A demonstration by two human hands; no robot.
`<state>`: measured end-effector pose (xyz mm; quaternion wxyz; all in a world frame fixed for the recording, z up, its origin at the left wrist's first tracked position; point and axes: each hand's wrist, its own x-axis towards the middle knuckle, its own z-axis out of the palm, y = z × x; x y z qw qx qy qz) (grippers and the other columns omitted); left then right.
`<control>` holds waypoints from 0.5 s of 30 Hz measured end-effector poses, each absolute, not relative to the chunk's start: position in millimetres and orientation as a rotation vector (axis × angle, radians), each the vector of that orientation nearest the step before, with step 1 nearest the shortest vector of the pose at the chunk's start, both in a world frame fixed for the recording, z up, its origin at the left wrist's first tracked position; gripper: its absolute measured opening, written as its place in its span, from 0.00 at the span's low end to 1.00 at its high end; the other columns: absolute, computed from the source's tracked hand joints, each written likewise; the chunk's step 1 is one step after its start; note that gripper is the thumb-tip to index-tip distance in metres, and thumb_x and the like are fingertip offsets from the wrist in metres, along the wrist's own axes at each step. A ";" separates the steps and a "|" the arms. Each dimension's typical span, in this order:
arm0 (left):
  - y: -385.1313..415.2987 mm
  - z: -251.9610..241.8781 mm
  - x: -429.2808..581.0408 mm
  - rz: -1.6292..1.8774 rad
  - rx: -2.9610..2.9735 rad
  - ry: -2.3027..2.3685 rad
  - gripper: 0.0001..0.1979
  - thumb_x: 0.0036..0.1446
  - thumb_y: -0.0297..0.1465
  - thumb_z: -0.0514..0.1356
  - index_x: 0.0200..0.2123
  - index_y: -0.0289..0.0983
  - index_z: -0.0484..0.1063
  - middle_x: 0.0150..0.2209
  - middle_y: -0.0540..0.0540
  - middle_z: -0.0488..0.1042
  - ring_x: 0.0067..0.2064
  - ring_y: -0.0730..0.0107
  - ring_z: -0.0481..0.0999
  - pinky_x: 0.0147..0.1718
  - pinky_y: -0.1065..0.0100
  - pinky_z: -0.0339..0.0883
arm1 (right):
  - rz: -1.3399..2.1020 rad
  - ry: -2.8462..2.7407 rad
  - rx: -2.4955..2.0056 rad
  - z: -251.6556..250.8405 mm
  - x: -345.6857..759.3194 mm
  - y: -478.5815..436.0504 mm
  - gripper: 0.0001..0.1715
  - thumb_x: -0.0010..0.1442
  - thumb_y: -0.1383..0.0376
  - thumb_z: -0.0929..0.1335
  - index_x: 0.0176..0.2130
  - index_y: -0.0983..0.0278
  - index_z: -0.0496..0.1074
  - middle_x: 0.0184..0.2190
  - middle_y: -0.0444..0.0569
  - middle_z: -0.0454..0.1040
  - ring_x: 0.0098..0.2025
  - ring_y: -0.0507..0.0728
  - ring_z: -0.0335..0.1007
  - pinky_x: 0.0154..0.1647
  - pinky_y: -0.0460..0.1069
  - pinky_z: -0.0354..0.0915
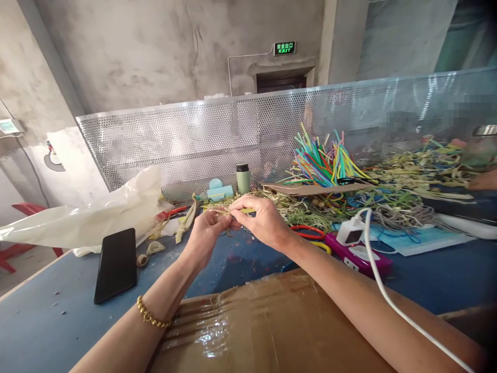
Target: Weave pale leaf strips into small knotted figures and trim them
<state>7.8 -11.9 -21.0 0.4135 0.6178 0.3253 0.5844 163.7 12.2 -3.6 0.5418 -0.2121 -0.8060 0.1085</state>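
My left hand [207, 228] and my right hand [261, 220] meet above the blue table [50, 321], fingers pinched together. Between them they hold a thin yellow-green strip [244, 210] that pokes out past my right fingertips. Just behind the hands lies a heap of pale tangled strips [287, 204]. A bundle of bright coloured strips [324, 160] fans upward further back. My forearms reach over a taped cardboard box [256, 331] in front of me.
A black phone [115, 264] lies at the left, beside a cream plastic bag [97, 215]. A green flask [243, 178] stands by the perforated metal screen [186, 140]. A white charger [351, 231] with its cable, a magenta box [359, 256] and red-handled scissors [310, 231] sit to the right.
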 end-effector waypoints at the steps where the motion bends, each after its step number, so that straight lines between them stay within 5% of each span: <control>1: -12.9 -19.4 6.7 1.441 1.570 0.819 0.13 0.51 0.37 0.67 0.27 0.31 0.77 0.25 0.44 0.76 0.29 0.69 0.71 0.33 0.67 0.63 | 0.264 -1.928 -0.502 -2.3 164.5 11.6 0.08 0.58 0.73 0.67 0.31 0.66 0.77 0.32 0.50 0.79 0.36 0.54 0.74 0.41 0.51 0.68; 15: -15.4 -23.5 9.6 1.462 1.527 0.916 0.09 0.45 0.34 0.70 0.25 0.33 0.78 0.21 0.48 0.74 0.25 0.73 0.68 0.27 0.69 0.61 | 0.746 -1.910 -0.549 7.6 176.3 17.1 0.06 0.55 0.67 0.69 0.29 0.68 0.76 0.27 0.47 0.77 0.28 0.51 0.69 0.30 0.47 0.65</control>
